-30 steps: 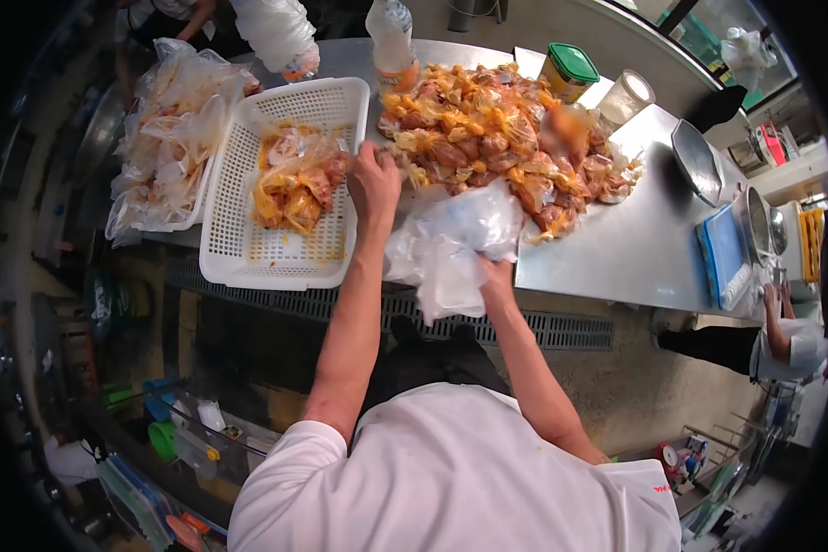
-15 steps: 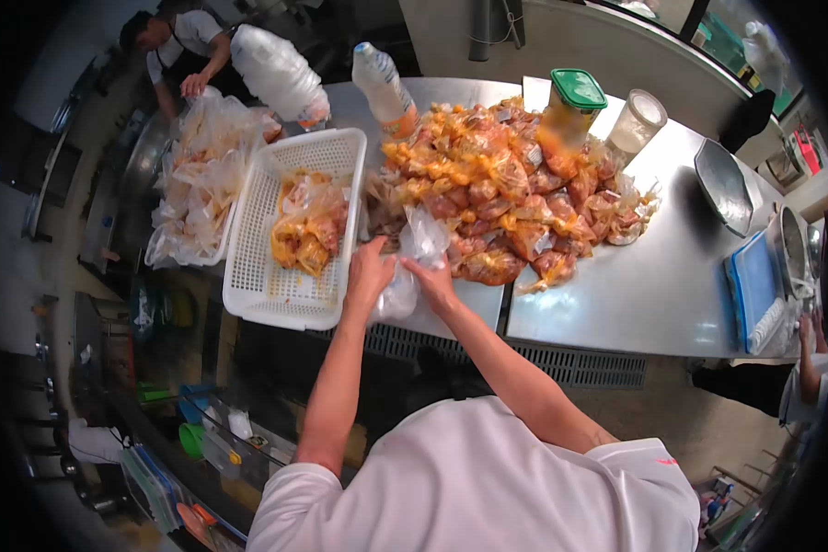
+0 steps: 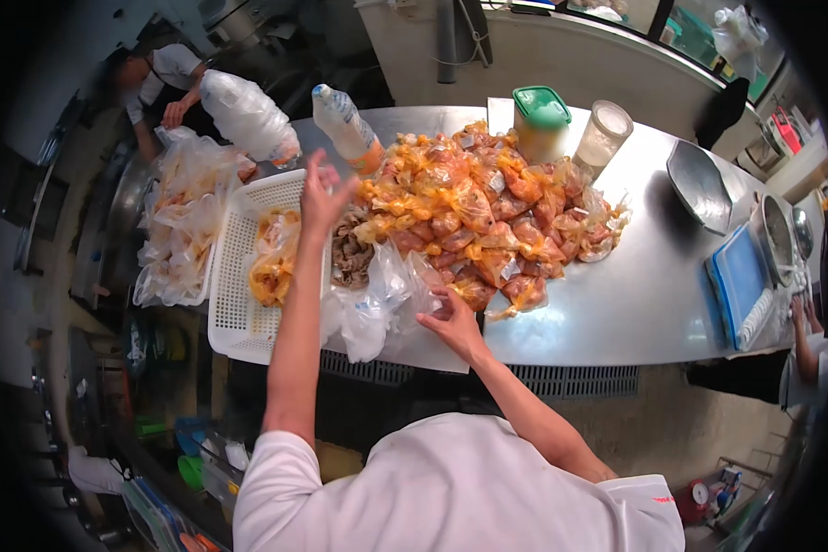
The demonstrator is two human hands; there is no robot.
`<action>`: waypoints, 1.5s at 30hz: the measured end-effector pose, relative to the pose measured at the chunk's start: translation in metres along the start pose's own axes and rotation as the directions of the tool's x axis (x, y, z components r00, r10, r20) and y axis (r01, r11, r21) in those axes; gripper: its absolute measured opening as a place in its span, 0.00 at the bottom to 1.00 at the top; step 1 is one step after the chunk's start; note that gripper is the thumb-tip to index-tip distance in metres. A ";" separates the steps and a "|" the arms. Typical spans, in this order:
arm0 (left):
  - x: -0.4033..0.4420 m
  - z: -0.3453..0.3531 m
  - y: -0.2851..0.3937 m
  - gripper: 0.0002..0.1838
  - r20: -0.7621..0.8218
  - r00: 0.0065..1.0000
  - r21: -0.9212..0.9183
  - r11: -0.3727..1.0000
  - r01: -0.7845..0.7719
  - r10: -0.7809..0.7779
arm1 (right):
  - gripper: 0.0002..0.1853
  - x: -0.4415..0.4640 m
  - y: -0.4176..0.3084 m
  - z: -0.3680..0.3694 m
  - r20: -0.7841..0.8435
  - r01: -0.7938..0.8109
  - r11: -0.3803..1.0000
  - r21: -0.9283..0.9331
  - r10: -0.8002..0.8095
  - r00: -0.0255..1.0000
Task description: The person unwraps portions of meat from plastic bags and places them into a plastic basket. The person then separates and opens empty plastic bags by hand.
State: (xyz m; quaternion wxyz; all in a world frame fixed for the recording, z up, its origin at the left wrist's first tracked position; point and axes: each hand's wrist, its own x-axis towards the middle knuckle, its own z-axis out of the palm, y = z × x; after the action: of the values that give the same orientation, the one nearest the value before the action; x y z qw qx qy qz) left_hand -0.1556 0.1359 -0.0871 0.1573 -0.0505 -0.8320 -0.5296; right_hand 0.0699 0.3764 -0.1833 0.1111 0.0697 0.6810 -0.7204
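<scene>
My left hand (image 3: 325, 195) is raised over the right edge of the white basket (image 3: 235, 342), fingers spread and slightly blurred, with nothing in it. It is close to the clear bottle with orange contents (image 3: 348, 129). My right hand (image 3: 453, 324) is at the right side of a clear plastic bag (image 3: 374, 304), its fingers curled at the bag's edge. Just behind the bag lies a small heap of brown-grey strips (image 3: 350, 258). A large pile of bagged orange-marinated meat (image 3: 474, 207) fills the table's middle. One such bag (image 3: 271, 271) is in the basket.
Another tray of bagged food (image 3: 184, 230) stands left of the basket, beside a stack of plastic-wrapped containers (image 3: 248, 115). Behind the pile are a green-lidded tub (image 3: 541, 124) and a clear container (image 3: 603, 136). A dark tray (image 3: 699, 187) lies right. Co-workers stand at both sides.
My left hand has let go of the plastic bag and moved up and left, opening. My right hand stays at the bag. The view has shifted, and the brown-grey strips show more.
</scene>
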 end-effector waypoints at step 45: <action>-0.202 -0.022 0.180 0.35 0.318 0.943 0.139 0.978 -0.154 0.103 | 0.54 -0.137 0.041 -0.121 -0.523 0.029 0.893 -0.449 -0.289 0.802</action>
State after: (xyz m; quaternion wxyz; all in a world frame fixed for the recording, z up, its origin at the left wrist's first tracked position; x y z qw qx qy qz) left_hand 0.0849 0.2108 0.0136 0.0633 -0.1739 -0.8816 -0.4343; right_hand 0.2067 0.5044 -0.1956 -0.1503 0.2001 0.8241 -0.5082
